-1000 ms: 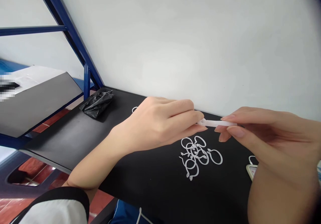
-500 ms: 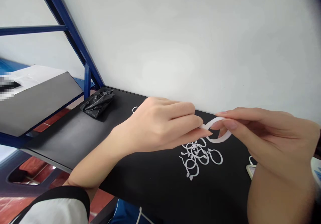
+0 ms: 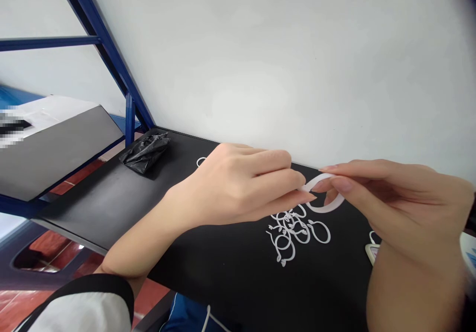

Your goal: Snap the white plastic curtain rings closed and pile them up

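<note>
A white plastic ring (image 3: 326, 208), like a shower curtain ring, is held between both hands above the table. My left hand (image 3: 238, 183) is closed, pinching the ring's left end; my fingers hide part of that end. On the other side, my right hand (image 3: 397, 198) pinches the ring's upper right edge between thumb and fingers. Below them, several more white rings (image 3: 288, 225) with knobbed ends lie in a loose pile. Another white ring (image 3: 201, 161) shows partly behind my left hand.
The black table (image 3: 230, 272) runs along a pale wall (image 3: 267, 64). A crumpled black plastic bag (image 3: 146, 152) lies at its far left, near a blue metal frame (image 3: 129, 116). A light-edged device (image 3: 371, 253) with a cable sits partly behind my right wrist.
My left fingers have shifted very slightly right along the ring's end. Both hands keep their pinch on the ring, and the pile has not moved.
</note>
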